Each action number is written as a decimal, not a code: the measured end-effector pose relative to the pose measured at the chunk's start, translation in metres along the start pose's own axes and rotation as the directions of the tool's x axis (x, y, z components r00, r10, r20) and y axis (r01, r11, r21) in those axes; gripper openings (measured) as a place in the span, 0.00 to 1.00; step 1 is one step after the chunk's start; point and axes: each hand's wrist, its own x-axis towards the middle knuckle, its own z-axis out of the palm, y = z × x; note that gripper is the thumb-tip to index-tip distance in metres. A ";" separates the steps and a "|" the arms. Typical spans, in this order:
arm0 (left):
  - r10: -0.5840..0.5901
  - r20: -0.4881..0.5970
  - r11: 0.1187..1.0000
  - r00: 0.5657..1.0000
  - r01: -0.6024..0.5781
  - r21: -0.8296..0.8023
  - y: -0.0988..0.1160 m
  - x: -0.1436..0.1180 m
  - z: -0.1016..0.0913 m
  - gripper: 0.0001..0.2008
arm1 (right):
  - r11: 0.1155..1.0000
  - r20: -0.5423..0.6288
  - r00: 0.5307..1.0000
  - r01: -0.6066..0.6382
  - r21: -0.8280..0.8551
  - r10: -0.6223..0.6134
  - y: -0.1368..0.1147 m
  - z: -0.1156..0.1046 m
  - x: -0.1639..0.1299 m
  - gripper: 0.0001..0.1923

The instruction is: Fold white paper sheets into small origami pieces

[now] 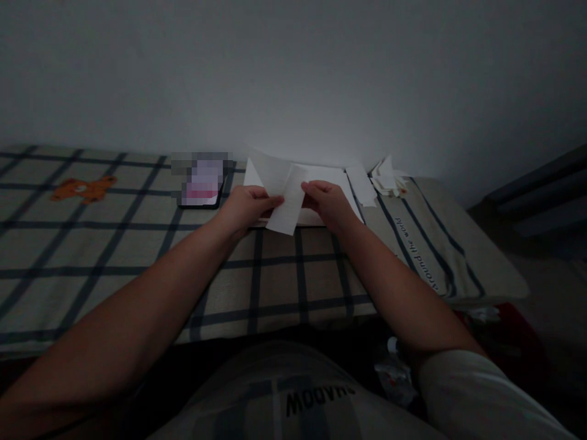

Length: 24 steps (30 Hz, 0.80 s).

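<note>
A thin sheet of white paper (285,214) is held up in front of me, with a fold or overlap running down its middle. My left hand (247,206) pinches its left side between thumb and fingers. At its right edge, the fingertips of my right hand (326,200) are closed on it. Behind and under the hands lie more white sheets (328,176) on the checked cloth. Whether the held piece is one folded sheet or two overlapping ones, I cannot tell.
A phone (202,183) with a lit screen lies to the left. Farther left is an orange bear-shaped piece (83,189). Paper strips (362,185) and a small pile of paper pieces (387,178) sit right of the sheets. The checked tablecloth (137,244) ends near my body; a plain wall stands behind.
</note>
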 end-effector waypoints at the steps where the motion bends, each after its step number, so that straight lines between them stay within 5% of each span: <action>1: -0.011 0.006 1.000 1.000 0.011 0.001 0.000 0.000 0.000 0.07 | 1.000 -0.019 0.999 0.027 0.013 -0.027 -0.001 0.000 0.000 0.16; 10: -0.019 -0.012 1.000 1.000 0.019 0.014 -0.003 0.001 0.003 0.10 | 0.996 -0.092 0.995 -0.024 0.090 0.033 -0.003 -0.003 0.002 0.11; 16: 0.059 -0.099 0.998 0.993 -0.058 0.017 -0.004 0.003 0.003 0.13 | 0.997 0.062 0.995 -0.077 -0.006 0.077 0.003 -0.003 0.002 0.14; 24: 0.169 -0.138 0.984 0.976 -0.176 -0.039 -0.008 0.010 -0.001 0.13 | 0.995 0.043 0.995 -0.089 -0.039 0.091 -0.001 -0.002 -0.001 0.13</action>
